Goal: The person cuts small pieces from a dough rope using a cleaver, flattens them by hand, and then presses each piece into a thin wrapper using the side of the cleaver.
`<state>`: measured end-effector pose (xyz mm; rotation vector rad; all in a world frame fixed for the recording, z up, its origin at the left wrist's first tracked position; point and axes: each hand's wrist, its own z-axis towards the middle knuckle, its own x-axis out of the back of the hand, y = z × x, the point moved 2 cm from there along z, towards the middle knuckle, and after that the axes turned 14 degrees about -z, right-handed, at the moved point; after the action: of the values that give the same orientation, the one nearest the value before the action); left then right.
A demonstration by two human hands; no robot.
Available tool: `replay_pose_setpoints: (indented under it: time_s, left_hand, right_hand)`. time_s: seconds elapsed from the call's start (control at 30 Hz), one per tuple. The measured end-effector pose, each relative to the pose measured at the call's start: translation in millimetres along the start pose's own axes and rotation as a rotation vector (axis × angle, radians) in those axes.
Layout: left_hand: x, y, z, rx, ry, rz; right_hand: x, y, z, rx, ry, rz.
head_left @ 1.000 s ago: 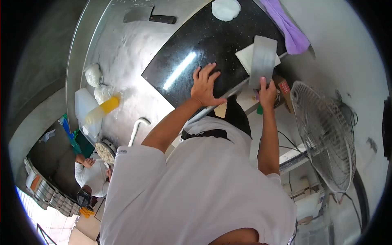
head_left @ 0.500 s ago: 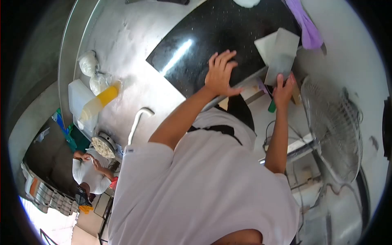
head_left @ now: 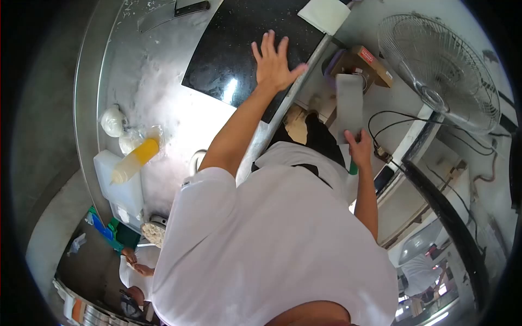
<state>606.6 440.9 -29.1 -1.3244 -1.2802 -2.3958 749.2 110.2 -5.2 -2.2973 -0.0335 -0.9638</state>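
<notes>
My left hand is spread palm down on, or just over, the black slab, close to its near edge. My right hand is closed around the green-handled cleaver, whose broad rectangular grey blade points away from me. The cleaver is beside the counter, above the floor side, apart from the slab. A white square piece, perhaps a folded cloth, lies at the slab's far right corner. Beyond the slab's left side, a black-handled knife rests on the metal counter.
A yellow-filled squeeze bottle, a clear plastic tub and a white bag stand on the left. On the right are a wire fan, a cardboard box and black cables. Another person's hands work at lower left.
The view has swung to the right. My right hand has drawn the cleaver away from the white square piece and off the counter edge. My left hand's fingers are spread wider on the slab.
</notes>
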Motion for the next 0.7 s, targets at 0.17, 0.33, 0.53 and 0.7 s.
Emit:
replay_pose_setpoints:
  time_s: [0.17, 0.33, 0.53, 0.7]
  left_hand:
    - [27.7, -35.2, 41.1, 0.302, 0.538, -0.672]
    - [26.2, -4.1, -6.2, 0.101, 0.060, -0.079]
    - [15.0, -3.3, -20.8, 0.206, -0.371, 0.252]
    - [5.9, -21.6, 19.5, 0.052, -0.284, 0.244]
  right_hand:
    - [-19.6, -64.9, 30.3, 0.347, -0.093, -0.097]
    - [-71.0, -132.8, 96.3, 0.601, -0.345, -0.269]
    - [-68.9, -159.2, 99.9, 0.546, -0.327, -0.532]
    - [-70.7, -164.2, 119.5, 0.543, -0.198, -0.494]
